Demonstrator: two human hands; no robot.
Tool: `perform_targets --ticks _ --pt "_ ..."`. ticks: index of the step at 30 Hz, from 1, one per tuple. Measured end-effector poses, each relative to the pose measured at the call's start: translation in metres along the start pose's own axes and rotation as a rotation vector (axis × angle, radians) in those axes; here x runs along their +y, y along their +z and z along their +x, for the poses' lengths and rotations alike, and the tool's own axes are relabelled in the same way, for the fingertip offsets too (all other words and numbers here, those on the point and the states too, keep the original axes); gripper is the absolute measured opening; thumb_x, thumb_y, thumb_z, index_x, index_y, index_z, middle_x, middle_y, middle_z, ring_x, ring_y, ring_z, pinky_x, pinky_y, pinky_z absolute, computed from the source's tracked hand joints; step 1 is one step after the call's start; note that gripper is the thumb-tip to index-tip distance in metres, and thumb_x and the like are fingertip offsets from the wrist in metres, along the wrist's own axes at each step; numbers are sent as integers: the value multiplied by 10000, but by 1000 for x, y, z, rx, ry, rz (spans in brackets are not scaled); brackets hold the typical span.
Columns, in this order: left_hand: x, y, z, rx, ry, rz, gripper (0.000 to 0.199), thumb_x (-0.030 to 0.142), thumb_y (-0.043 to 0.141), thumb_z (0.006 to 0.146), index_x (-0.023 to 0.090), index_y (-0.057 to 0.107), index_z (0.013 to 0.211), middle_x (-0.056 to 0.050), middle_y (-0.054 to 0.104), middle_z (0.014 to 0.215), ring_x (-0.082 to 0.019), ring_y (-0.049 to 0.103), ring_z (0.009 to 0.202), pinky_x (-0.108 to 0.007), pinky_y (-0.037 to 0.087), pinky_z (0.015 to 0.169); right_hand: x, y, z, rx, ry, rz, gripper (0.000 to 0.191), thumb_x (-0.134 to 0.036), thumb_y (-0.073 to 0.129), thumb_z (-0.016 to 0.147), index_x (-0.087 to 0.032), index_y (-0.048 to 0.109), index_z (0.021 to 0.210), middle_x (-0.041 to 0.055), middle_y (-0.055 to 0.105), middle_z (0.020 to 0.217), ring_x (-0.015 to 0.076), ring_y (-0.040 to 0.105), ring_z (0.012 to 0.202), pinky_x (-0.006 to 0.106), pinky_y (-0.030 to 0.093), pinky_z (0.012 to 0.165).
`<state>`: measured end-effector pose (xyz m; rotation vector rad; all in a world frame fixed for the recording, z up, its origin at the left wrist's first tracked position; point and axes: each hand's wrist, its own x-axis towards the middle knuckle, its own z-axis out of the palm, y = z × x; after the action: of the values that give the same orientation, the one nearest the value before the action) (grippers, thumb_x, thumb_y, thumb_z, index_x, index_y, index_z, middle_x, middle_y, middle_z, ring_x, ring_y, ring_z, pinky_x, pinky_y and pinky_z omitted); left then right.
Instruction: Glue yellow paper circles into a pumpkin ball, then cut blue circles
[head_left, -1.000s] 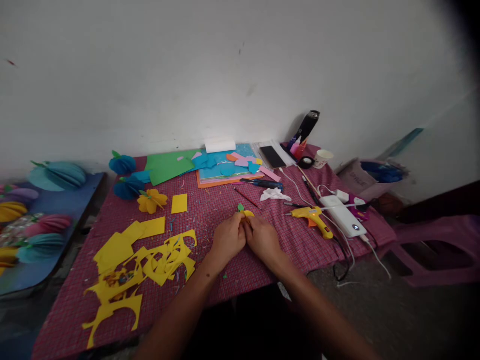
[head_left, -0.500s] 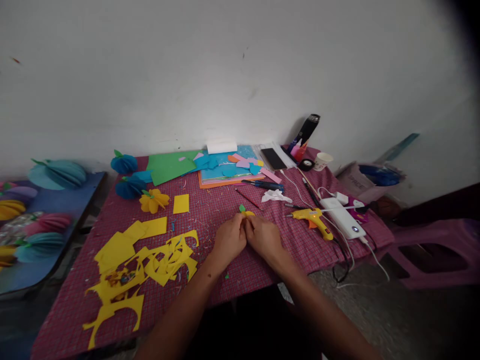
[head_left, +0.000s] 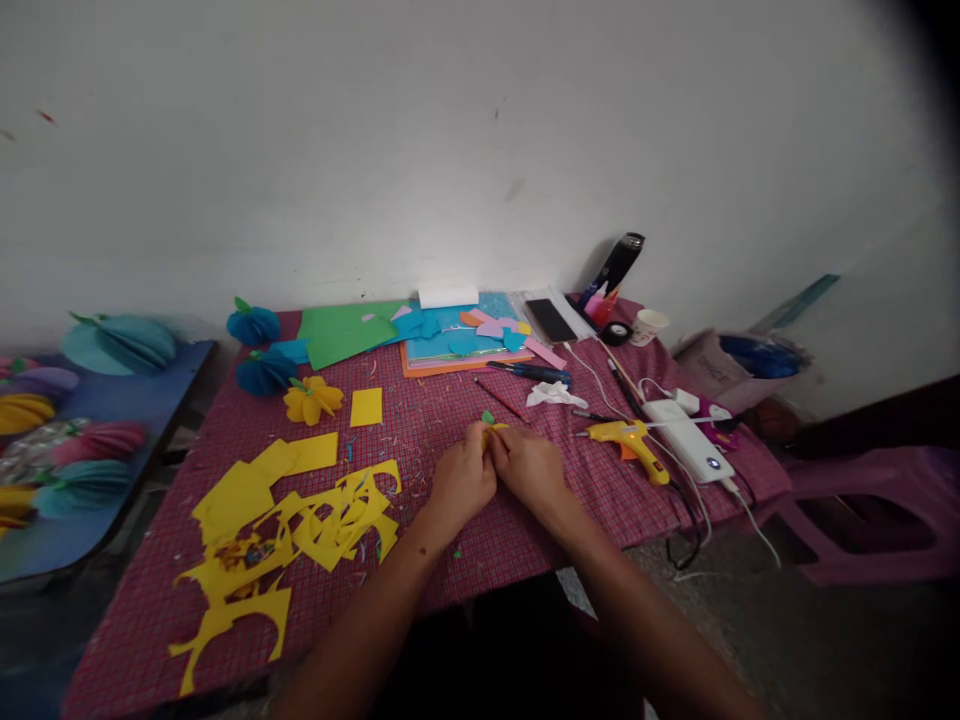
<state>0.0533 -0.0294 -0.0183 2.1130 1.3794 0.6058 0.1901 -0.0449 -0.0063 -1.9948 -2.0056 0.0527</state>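
Small yellow paper piece (head_left: 489,432) is pinched between fingers (head_left: 474,442) of both hands over bench (head_left: 502,550), mostly covered; green leaf-like tip (head_left: 487,416) is exposed at far side.

Worktop (head_left: 487,550): reddish checked cloth, creased at right | left: two blue paper pumpkins (head_left: 266,372), yellow paper pumpkin (head_left: 313,401), yellow sheets (head_left: 236,495), yellow offcuts (head_left: 277,605) (ragged, with curved edges) | back: green sheet (head_left: 349,335) | middle: pencil (head_left: 501,399), crumpled tissue (head_left: 553,394) | right: yellow glue gun (head_left: 619,433), paper cup (head_left: 646,328), black tape roll (head_left: 616,333)
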Motion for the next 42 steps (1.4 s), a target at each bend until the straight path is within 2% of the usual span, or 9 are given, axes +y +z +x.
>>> perform_targets --ticks 5,13,18,26,28,30,32,35,42 --pt "-2 1 0 4 2 -14 358 199 446 955 193 441 1313 -105 722 1044 -252 707 899 -354 511 773 8 1 5 -13 9 70 339 -267 430 997 -194 700 807 64 744 817 166 645 709 267 356 634" --pt "-2 1 0 6 -2 -36 383 196 465 944 185 445 1327 -115 711 1087 -248 696 963 -366 517 834 20 3 8 0 97 177 340 -342 453 987 -197 739 875 61 758 836 169 652 682 267 330 582" --pt "-3 3 0 17 -6 -45 436 195 508 913 192 443 1344 -112 712 1083 -247 696 956 -364 518 830 17 3 13 -21 59 149 363 -311 462 985 -195 712 748 64 742 774 167 632 649 280 328 583" --pt "-6 4 -1 60 42 -217 566 73 542 800 218 448 1339 -67 705 1045 -201 681 876 -318 521 777 28 7 2 -40 94 359 325 -360 464 986 -191 738 945 75 759 889 188 670 734 271 420 652" --pt "-8 5 0 77 55 -245 540 78 545 807 213 464 1323 -65 701 1037 -198 674 869 -324 520 775 34 9 -1 -15 98 452 267 -321 528 939 -198 710 1090 69 759 965 204 684 802 287 463 701" --pt "-11 3 2 105 51 -246 490 91 542 825 211 491 1297 -65 699 1040 -198 666 877 -338 518 791 39 13 -4 23 104 527 350 -257 571 887 -220 647 1226 62 750 1052 221 690 876 320 498 759" --pt "-16 -1 5 161 26 -221 431 101 533 844 213 524 1261 -64 693 1046 -200 657 907 -353 511 825 43 15 -5 39 103 575 394 -208 560 870 -241 617 1259 53 740 1095 225 690 912 346 514 793" --pt "-21 -10 8 225 -11 -121 350 136 575 839 198 577 1183 -74 676 1046 -213 635 932 -367 495 848 45 16 -6 14 69 585 301 -183 500 900 -248 671 1139 44 744 1063 215 688 915 342 514 806" --pt "-21 -13 7 146 105 69 76 266 617 879 198 651 871 -44 645 853 -215 589 865 -351 447 819 48 12 -3 -15 -27 490 264 -128 500 876 -197 733 977 68 746 998 207 667 904 319 477 813"
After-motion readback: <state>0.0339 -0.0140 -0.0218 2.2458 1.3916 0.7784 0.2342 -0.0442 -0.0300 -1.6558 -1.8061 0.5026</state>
